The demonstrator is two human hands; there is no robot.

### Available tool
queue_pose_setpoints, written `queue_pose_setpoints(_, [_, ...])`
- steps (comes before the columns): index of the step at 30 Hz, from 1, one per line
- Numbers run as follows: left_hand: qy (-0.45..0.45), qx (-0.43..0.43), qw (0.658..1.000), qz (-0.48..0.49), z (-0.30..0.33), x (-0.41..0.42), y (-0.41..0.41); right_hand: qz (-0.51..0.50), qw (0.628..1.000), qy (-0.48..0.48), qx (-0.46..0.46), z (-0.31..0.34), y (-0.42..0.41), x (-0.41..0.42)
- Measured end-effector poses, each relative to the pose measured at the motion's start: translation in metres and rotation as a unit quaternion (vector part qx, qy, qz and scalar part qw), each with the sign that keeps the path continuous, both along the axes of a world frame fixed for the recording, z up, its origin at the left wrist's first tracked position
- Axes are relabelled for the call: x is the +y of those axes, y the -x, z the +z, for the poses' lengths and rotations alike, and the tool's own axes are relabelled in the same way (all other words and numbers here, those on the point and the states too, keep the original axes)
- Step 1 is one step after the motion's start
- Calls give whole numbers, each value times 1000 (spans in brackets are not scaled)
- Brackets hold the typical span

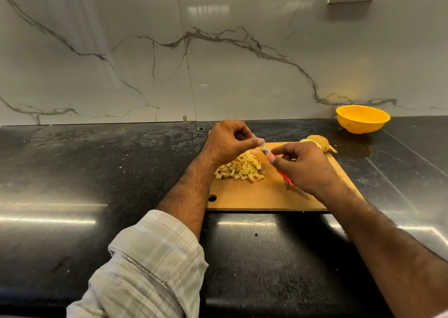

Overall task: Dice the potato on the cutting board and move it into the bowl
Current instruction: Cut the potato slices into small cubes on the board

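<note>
both hands (228, 141) (305, 167) on knife (266, 151) above diced potato (241, 167)

**What things are made of**

The cutting board (266, 196) looks like smooth, matt wood. The counter (97, 172) is dark, shiny, speckled stone. The far wall (218, 63) is glossy, marble-look tile. The bowl (363, 119) at far right looks like smooth yellow plastic. The sleeve (150, 264) is soft checked cloth.

The head view looks forward and down, close over the cutting board (266, 196) on the counter (97, 172).
</note>
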State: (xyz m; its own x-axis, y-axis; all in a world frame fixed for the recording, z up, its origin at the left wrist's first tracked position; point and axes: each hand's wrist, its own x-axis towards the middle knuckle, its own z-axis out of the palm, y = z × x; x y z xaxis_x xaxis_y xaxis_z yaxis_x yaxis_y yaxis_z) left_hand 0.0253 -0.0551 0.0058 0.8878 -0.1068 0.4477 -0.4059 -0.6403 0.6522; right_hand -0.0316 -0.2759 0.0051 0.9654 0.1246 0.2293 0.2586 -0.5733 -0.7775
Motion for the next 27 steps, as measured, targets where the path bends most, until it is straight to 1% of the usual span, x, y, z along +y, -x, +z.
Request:
queue_pose_setpoints(3, [-38, -2, 999, -5, 1, -2, 2, 27, 995, -85, 35, 1, 2, 0])
queue_pose_setpoints(5, [-50, -9, 999, 8, 1, 1, 1, 37, 991, -114, 61, 1, 3, 1])
queue_pose_setpoints(10, [-54, -14, 995, 81, 1, 17, -6, 61, 988, -122, 71, 4, 5, 2])
queue_pose_setpoints(13, [-56, 7, 993, 101, 1, 23, -10, 65, 986, -129, 77, 5, 5, 1])
queue_pose_setpoints(17, [-81, 48, 986, 138, -3, 25, -15, 62, 986, -136, 73, 5, 5, -2])
queue_pose_setpoints(19, [-87, 69, 983, 148, -5, 27, -16, 41, 992, -114, 44, 4, 4, -5])
queue_pose_setpoints(21, [-83, 81, 982, 147, -6, 27, -17, 12, 999, -45, -6, 0, 0, -7])
queue_pose_setpoints(25, [-75, 69, 989, 109, -8, 21, -14, -36, 997, 36, -63, -5, -11, -19])
queue_pose_setpoints(27, [-100, 53, 989, 92, -9, 10, -12, -87, 988, 62, -112, -6, -19, -35])
